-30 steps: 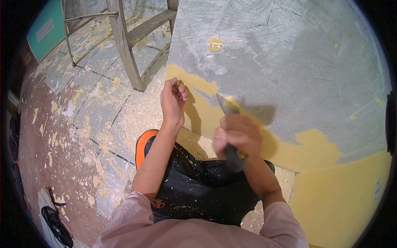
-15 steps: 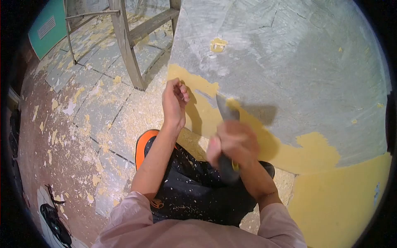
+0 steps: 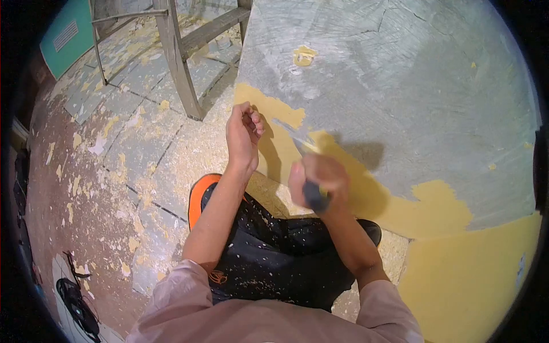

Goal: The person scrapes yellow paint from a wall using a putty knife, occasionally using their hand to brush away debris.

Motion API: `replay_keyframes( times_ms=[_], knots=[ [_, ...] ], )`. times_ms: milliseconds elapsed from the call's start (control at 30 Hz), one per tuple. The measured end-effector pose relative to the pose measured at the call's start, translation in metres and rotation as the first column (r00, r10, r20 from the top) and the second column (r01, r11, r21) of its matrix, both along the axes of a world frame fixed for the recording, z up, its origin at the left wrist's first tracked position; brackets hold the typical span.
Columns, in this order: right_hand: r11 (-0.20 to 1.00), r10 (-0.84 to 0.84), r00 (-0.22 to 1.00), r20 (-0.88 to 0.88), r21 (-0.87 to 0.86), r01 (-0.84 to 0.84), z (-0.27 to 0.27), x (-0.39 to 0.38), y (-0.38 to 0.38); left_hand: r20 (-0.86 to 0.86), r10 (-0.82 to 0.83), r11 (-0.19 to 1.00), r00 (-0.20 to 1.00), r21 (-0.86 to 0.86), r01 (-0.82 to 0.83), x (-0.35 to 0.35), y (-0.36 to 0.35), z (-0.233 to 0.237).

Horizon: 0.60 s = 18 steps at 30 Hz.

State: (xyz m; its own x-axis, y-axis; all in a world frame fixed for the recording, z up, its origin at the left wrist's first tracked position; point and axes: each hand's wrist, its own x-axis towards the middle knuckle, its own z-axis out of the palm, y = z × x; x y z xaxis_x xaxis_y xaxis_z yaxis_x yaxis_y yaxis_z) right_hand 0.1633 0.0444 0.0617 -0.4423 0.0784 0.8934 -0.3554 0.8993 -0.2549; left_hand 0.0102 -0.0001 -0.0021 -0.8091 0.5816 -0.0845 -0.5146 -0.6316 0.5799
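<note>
My right hand is closed round the dark handle of a scraper. Its blade is smeared by motion and points away from me at the wall, where yellow paint meets bare grey plaster. My left hand hangs beside the wall's left edge, fingers loosely curled and apart, with nothing in it. It overlaps the yellow strip in this view and casts a shadow there.
Paint flakes litter the tiled floor. A wooden stand's leg rises at the upper left, near a green panel. A black cable lies lower left. My orange-edged shoe is close to the wall.
The scraper has tilted, its handle end swinging up and away from my lap, and my right hand has shifted slightly left. My left hand stays nearly in place.
</note>
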Motion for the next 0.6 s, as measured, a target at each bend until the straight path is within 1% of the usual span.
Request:
replay_keyframes(
  times_ms=[33,67,100,133,167,200,233,267,300,333,367,400,433,467,533,567,600],
  knots=[
    [0.989,-0.15,0.806,0.573,0.097,0.115,0.014,0.018,-0.003,-0.02,-0.008,1.0,1.0,-0.019,0.007,-0.005,0.001,0.003],
    [0.989,-0.146,0.813,0.564,0.107,0.103,0.011,0.016,-0.006,-0.029,0.006,1.0,1.0,-0.007,-0.006,-0.01,0.002,0.005],
    [0.998,0.034,0.973,0.228,0.05,-0.047,0.008,0.015,-0.012,0.001,0.022,0.999,1.0,-0.025,-0.022,-0.009,0.001,0.006],
    [0.98,0.201,0.968,-0.15,0.035,-0.198,0.004,0.014,-0.017,0.028,0.028,0.998,0.999,-0.055,-0.026,-0.008,-0.002,0.005],
    [0.981,0.192,0.97,-0.147,0.022,-0.191,0.003,0.012,-0.02,0.033,0.021,0.998,0.999,-0.068,-0.018,-0.009,-0.002,0.002],
    [0.994,-0.026,0.989,0.145,0.107,0.011,0.004,0.008,-0.02,0.029,0.01,1.0,1.0,-0.026,-0.009,-0.009,0.0,0.0],
    [0.954,-0.261,0.882,0.393,0.247,0.172,0.007,0.003,-0.018,0.018,0.002,1.0,1.0,0.024,-0.002,-0.011,0.002,-0.001],
    [0.866,-0.483,0.675,0.558,0.417,0.275,0.01,-0.004,-0.017,0.004,0.001,1.0,1.0,0.027,-0.001,-0.012,0.001,0.002],
    [0.938,-0.314,0.609,0.729,0.336,0.081,0.026,0.01,-0.016,0.014,0.0,1.0,1.0,-0.002,0.0,-0.01,-0.001,0.005],
    [0.937,-0.312,0.609,0.73,0.341,0.071,0.036,0.014,-0.015,0.04,0.001,0.999,0.999,-0.035,0.001,-0.007,-0.002,0.006],
    [0.96,-0.173,0.726,0.666,0.28,-0.028,0.042,0.017,-0.015,0.045,0.005,0.999,0.999,-0.038,-0.003,-0.01,-0.001,0.004],
    [0.966,-0.027,0.813,0.582,0.223,-0.128,0.044,0.02,-0.017,0.032,0.012,1.0,0.999,0.001,-0.012,-0.012,0.0,0.003],
    [0.887,0.307,0.917,0.254,0.274,-0.372,0.007,-0.006,0.007,0.02,0.016,0.999,1.0,0.04,-0.016,-0.011,-0.001,0.001],
    [0.888,0.304,0.918,0.254,0.273,-0.369,0.01,-0.004,0.003,0.02,0.012,0.999,1.0,0.038,-0.012,-0.009,-0.001,0.0],
    [0.891,0.392,0.898,0.198,0.162,-0.425,0.023,0.001,-0.01,0.001,0.002,0.999,1.0,0.044,-0.002,-0.009,-0.001,0.001],
    [0.914,0.392,0.917,-0.075,0.146,-0.379,0.021,0.002,-0.02,-0.002,0.005,0.999,1.0,0.05,-0.005,-0.011,0.001,0.002],
    [0.912,0.396,0.915,-0.072,0.148,-0.383,0.02,-0.001,-0.012,-0.011,0.018,0.999,1.0,0.027,-0.017,-0.012,0.001,0.003]
  ],
)
